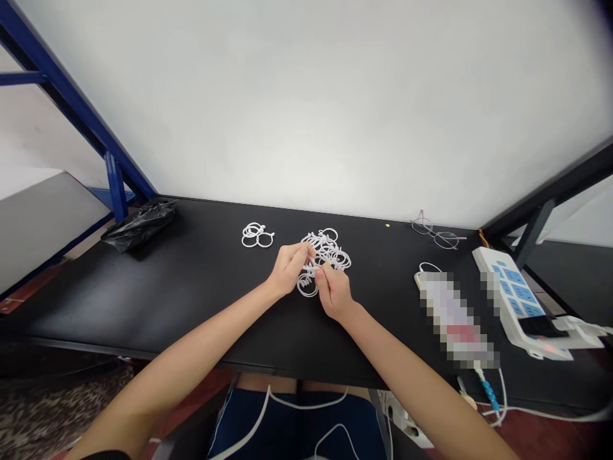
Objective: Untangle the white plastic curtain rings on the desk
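Note:
My left hand point(290, 268) is closed, its thumb and fingers pinching a white plastic ring, probably a curtain ring. From the other side my right hand point(332, 289) pinches the same small white piece, most of which the fingers cover. Right behind and under both hands lies a tangled pile of white rings point(330, 248), some with small eyelets. A smaller group of white rings point(257, 236) rests apart, to the left of the pile.
On the black table point(191, 300), a black plastic bag point(141, 225) lies far left. Eyeglasses point(445, 239) sit at the back right, nearer a phone point(454, 319) on a charging cable. A white power strip point(517, 300) stands along the right edge. A white wall point(306, 115) closes the back.

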A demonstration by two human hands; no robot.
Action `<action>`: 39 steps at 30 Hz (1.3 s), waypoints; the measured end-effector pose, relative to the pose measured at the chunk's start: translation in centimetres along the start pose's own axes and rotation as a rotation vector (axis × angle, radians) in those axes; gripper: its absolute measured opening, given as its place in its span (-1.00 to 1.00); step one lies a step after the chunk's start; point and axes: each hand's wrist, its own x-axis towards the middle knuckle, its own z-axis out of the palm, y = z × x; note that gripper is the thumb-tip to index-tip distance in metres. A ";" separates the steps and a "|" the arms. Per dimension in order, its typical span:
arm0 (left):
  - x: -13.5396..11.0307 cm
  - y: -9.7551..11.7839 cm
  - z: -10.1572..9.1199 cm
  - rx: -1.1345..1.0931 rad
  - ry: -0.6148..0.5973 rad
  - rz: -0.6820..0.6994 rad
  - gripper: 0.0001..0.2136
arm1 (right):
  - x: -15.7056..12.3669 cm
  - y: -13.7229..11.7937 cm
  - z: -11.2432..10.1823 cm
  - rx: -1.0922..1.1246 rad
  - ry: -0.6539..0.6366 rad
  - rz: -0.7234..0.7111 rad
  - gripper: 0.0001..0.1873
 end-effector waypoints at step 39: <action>1.1 -1.2 -1.2 0.150 0.065 -0.045 -0.68 | -0.1 0.9 -0.7 0.053 0.197 -0.012 -0.65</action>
